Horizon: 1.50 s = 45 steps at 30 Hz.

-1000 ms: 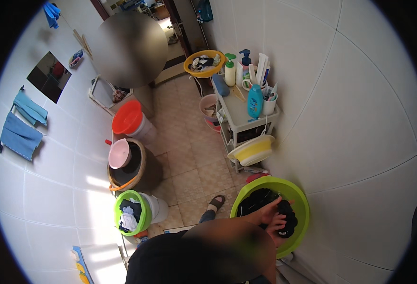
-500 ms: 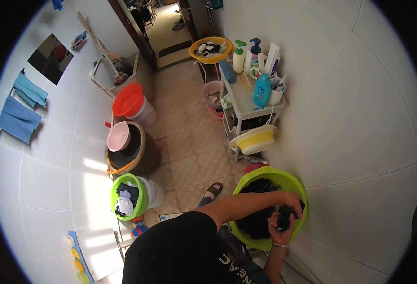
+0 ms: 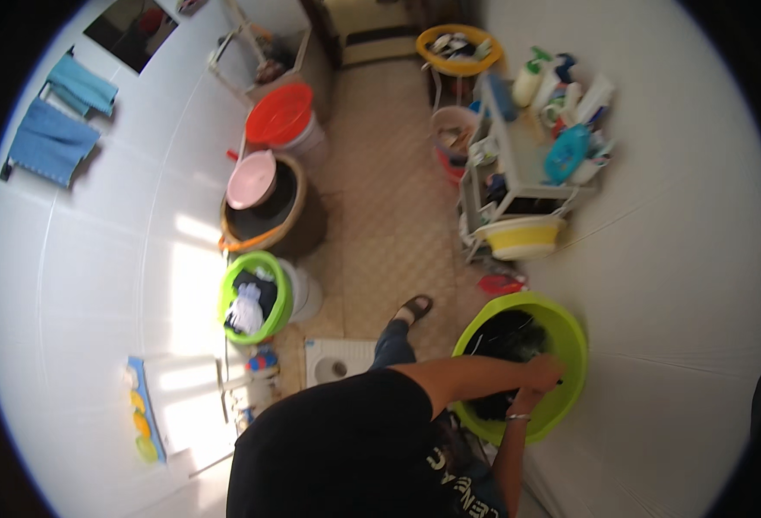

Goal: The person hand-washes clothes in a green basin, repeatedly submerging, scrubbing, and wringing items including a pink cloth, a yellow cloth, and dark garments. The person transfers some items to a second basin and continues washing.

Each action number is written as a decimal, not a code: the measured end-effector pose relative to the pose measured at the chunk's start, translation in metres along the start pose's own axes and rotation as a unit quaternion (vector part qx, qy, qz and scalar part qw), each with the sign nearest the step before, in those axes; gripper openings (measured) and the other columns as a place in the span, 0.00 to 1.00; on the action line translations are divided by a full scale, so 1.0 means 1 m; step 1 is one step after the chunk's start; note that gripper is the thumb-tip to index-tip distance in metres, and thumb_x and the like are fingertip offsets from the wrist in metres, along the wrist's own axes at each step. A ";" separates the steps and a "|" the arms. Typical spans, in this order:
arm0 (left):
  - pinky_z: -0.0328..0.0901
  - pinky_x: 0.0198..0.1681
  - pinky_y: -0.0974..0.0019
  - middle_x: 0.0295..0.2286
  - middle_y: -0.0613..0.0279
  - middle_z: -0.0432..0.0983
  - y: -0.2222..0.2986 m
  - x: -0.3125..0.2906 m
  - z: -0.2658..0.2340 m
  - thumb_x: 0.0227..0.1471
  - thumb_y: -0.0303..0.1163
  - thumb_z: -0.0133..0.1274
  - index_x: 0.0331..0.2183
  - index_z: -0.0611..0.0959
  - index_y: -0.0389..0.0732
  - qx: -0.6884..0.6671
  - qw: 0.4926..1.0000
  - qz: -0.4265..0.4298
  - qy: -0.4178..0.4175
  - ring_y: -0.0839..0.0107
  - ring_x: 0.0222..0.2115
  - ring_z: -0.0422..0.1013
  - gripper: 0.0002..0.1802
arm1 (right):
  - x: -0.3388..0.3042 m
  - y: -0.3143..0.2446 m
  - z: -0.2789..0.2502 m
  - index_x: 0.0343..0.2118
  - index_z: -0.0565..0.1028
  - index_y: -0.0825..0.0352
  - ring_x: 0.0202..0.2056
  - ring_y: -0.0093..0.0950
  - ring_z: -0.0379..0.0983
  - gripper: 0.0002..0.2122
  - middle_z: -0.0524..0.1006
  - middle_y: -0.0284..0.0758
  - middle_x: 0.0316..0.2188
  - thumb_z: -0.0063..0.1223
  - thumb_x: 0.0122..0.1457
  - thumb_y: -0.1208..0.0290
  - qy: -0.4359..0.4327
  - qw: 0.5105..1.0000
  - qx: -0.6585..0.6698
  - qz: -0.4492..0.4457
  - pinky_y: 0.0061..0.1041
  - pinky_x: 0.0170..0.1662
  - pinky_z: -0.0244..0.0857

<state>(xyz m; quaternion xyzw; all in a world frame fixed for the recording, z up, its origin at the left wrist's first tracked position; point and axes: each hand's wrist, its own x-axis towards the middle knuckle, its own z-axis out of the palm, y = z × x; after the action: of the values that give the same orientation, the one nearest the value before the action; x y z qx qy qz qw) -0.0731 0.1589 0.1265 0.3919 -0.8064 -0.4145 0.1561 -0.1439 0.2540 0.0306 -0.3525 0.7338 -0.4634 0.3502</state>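
Observation:
A large lime-green basin (image 3: 574, 345) stands at my right, with dark wet laundry (image 3: 503, 338) in its left and far parts. My left hand (image 3: 543, 373) reaches across into the basin, its fingers closed. A small dark bit of cloth shows beside the fingers; most of the bunch is hidden. Just below it, my right hand (image 3: 527, 401), with a bracelet at the wrist, is closed too. It is close against the left hand, and the black cloth between them is largely covered.
A white shelf rack (image 3: 531, 173) with bottles stands beyond the basin, a yellow-and-white basin (image 3: 523, 238) hanging at its near end. At left are a green basin of clothes (image 3: 280, 302), a brown vat (image 3: 311, 220) and a red basin (image 3: 281, 114). A squat toilet (image 3: 363, 352) lies near my foot.
Both hands have gone down into the basin with the bunched black cloth, which showed plainly between them before. The view has tilted, so the room sits higher and farther right in it.

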 end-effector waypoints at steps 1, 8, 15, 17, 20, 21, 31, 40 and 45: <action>0.71 0.38 0.46 0.30 0.45 0.79 -0.005 0.003 -0.006 0.37 0.26 0.61 0.29 0.83 0.33 -0.027 1.000 -0.016 -0.004 0.44 0.34 0.76 0.12 | 0.002 0.016 -0.006 0.45 0.75 0.71 0.37 0.31 0.73 0.13 0.77 0.37 0.39 0.58 0.62 0.69 -0.018 0.998 0.049 -0.030 0.38 0.36 0.67; 0.70 0.40 0.56 0.30 0.46 0.80 -0.038 -0.054 -0.116 0.37 0.31 0.64 0.33 0.84 0.33 -0.312 0.916 -0.090 0.235 0.53 0.33 0.77 0.18 | -0.031 -0.176 0.014 0.59 0.65 0.68 0.48 0.29 0.71 0.23 0.71 0.38 0.53 0.53 0.65 0.62 -0.223 0.948 0.162 0.161 0.36 0.45 0.70; 0.71 0.35 0.61 0.29 0.50 0.81 -0.197 -0.223 -0.212 0.45 0.39 0.64 0.35 0.84 0.29 -0.385 0.658 -0.330 0.556 0.64 0.29 0.77 0.22 | -0.009 -0.131 0.022 0.55 0.68 0.66 0.38 0.27 0.74 0.22 0.76 0.37 0.46 0.53 0.65 0.57 -0.188 0.942 0.003 0.279 0.29 0.41 0.71; 0.71 0.38 0.59 0.32 0.42 0.82 -0.224 -0.290 -0.247 0.45 0.42 0.64 0.39 0.83 0.26 -0.224 0.610 -0.454 0.609 0.58 0.32 0.78 0.27 | -0.009 -0.114 0.015 0.54 0.69 0.66 0.37 0.28 0.75 0.21 0.76 0.37 0.45 0.54 0.64 0.58 -0.176 0.939 -0.013 0.296 0.29 0.40 0.71; 0.69 0.44 0.48 0.34 0.38 0.81 -0.314 -0.415 -0.236 0.47 0.44 0.64 0.39 0.83 0.28 -0.036 0.516 -0.584 0.626 0.42 0.38 0.77 0.27 | -0.008 -0.085 0.006 0.54 0.69 0.65 0.38 0.29 0.75 0.21 0.76 0.38 0.45 0.55 0.63 0.58 -0.182 0.937 -0.048 0.294 0.29 0.40 0.71; 0.70 0.43 0.49 0.33 0.40 0.81 -0.318 -0.436 -0.241 0.47 0.45 0.64 0.39 0.83 0.30 0.006 0.493 -0.608 0.623 0.43 0.38 0.77 0.26 | -0.005 -0.079 0.000 0.54 0.69 0.65 0.38 0.29 0.75 0.21 0.76 0.38 0.46 0.55 0.63 0.58 -0.174 0.939 -0.060 0.290 0.29 0.40 0.71; 0.55 0.57 0.41 0.51 0.44 0.72 -0.335 -0.608 -0.220 0.47 0.44 0.63 0.50 0.76 0.41 0.128 0.624 -0.676 0.370 0.43 0.55 0.64 0.30 | 0.007 -0.051 -0.014 0.49 0.73 0.62 0.35 0.29 0.76 0.16 0.79 0.37 0.42 0.57 0.60 0.64 -0.145 0.939 -0.092 0.297 0.29 0.37 0.72; 0.41 0.67 0.37 0.68 0.48 0.44 -0.339 -0.576 -0.198 0.46 0.44 0.60 0.65 0.61 0.53 0.053 0.577 -0.799 0.162 0.41 0.67 0.46 0.46 | 0.004 -0.026 -0.021 0.48 0.74 0.60 0.32 0.25 0.75 0.14 0.78 0.34 0.38 0.58 0.60 0.65 -0.117 0.946 -0.064 0.297 0.24 0.33 0.71; 0.48 0.65 0.41 0.66 0.45 0.49 -0.326 -0.568 -0.203 0.46 0.41 0.61 0.62 0.64 0.50 0.076 0.555 -0.785 0.265 0.39 0.64 0.53 0.42 | -0.005 -0.034 -0.018 0.48 0.74 0.60 0.31 0.25 0.75 0.14 0.78 0.33 0.37 0.59 0.59 0.67 -0.112 0.946 -0.026 0.304 0.22 0.31 0.71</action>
<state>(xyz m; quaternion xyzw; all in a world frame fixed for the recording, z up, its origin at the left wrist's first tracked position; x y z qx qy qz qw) 0.5734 0.3671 0.0337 0.9721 -0.1298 -0.1873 -0.0550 -0.1501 0.2555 0.0689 -0.1712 0.7742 -0.2733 0.5447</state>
